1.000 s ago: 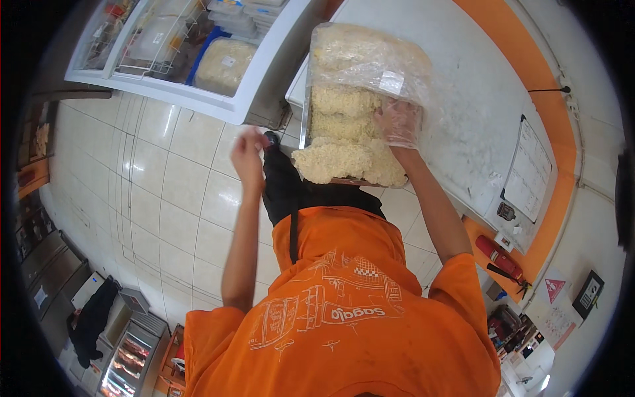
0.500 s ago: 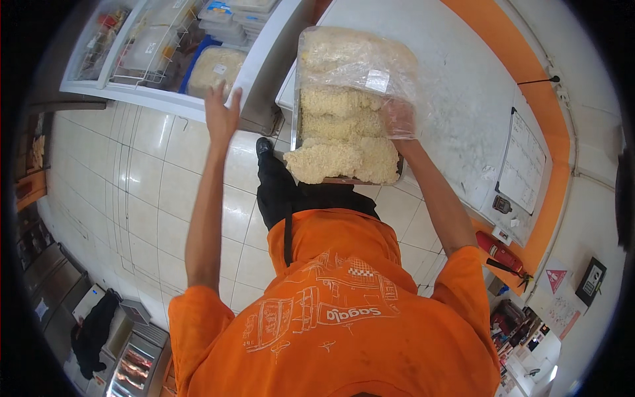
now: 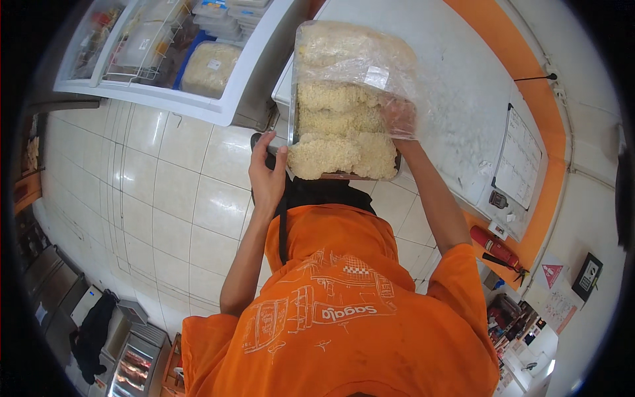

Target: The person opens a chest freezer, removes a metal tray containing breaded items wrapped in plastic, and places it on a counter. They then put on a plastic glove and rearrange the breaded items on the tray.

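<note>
The right hand (image 3: 399, 118), in a clear glove, is half veiled by the plastic sheet (image 3: 354, 59) at the right side of the metal tray (image 3: 292, 124); its fingertips are hidden, so I cannot tell whether its grip closes on anything. The sheet also blurs the far rows of crumb-coated food (image 3: 334, 119). The tray lies on the white worktop (image 3: 456, 126), its near end reaching past the edge. The left hand (image 3: 266, 182) is bare, at the tray's near left side, thumb and fingers parted; whether that grip takes the rim, I cannot tell. Half a second ago this hand was up by the open freezer (image 3: 218, 109), fingers spread; now it is back beside the tray, while the right hand keeps its place.
</note>
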Demonstrator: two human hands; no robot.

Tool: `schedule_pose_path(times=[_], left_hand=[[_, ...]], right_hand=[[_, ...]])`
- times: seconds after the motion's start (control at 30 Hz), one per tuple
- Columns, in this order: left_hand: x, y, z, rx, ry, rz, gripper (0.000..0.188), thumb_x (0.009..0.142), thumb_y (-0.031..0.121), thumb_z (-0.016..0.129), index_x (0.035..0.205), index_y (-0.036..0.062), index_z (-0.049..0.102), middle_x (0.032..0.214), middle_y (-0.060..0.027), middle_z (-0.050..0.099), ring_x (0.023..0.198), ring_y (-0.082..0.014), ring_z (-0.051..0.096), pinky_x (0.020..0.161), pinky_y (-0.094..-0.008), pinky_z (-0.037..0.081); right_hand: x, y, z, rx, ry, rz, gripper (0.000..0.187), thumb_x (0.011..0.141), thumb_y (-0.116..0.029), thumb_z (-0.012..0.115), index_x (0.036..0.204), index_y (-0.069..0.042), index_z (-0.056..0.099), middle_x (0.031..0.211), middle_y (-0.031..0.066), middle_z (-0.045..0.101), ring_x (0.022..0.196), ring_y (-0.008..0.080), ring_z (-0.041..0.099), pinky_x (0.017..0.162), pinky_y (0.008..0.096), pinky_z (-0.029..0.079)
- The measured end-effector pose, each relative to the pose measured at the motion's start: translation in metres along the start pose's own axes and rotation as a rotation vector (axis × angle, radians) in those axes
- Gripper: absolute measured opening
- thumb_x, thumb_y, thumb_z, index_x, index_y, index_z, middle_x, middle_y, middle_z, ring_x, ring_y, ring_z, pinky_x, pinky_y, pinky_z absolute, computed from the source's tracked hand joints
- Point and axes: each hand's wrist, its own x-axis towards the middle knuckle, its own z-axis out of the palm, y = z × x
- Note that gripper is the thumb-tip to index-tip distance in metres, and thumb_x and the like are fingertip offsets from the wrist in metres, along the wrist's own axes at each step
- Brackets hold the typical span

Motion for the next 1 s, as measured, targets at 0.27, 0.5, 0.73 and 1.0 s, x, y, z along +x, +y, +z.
schedule_pose_path(times=[0.27,0.5,0.73,1.0], left_hand=[[0.001,0.009,0.009,0.171,-0.016,0.162,0.038,0.092,0.022,0.063,0.123,-0.0001,0.057,0.134,-0.0189,0.053,0.125,-0.0282,0.05,0.105,-0.037,0.037],[-0.007,0.002,0.018,0.107,-0.031,0.147,0.038,0.089,0.021,0.064,0.123,0.0045,0.058,0.131,-0.0219,0.053,0.122,-0.0362,0.051,0.103,-0.0405,0.039],[-0.014,-0.005,0.02,0.114,-0.07,0.099,0.041,0.092,0.022,0.063,0.126,0.0001,0.055,0.135,-0.02,0.052,0.127,-0.0278,0.048,0.105,-0.0353,0.037],[-0.016,-0.003,0.024,0.094,-0.077,0.111,0.043,0.086,0.013,0.069,0.124,-0.0001,0.055,0.129,-0.0202,0.054,0.12,-0.031,0.053,0.102,-0.036,0.04]], right_hand=[[0.015,0.015,-0.026,0.273,-0.185,-0.031,0.023,0.086,-0.029,0.06,0.094,-0.008,0.065,0.084,0.0129,0.065,0.077,0.0305,0.063,0.069,0.0437,0.049],[0.015,0.019,-0.053,0.427,-0.091,-0.054,0.032,0.083,-0.037,0.066,0.097,-0.008,0.067,0.089,0.0167,0.064,0.079,0.0305,0.063,0.069,0.0447,0.049],[0.022,0.001,-0.147,0.399,-0.349,0.057,0.031,0.078,-0.031,0.068,0.102,-0.012,0.066,0.099,0.0145,0.061,0.083,0.0326,0.063,0.074,0.0421,0.051],[-0.069,-0.024,-0.149,0.646,-0.214,0.18,0.036,0.073,-0.022,0.073,0.101,-0.004,0.059,0.106,0.0117,0.057,0.09,0.0316,0.061,0.072,0.04,0.052]])
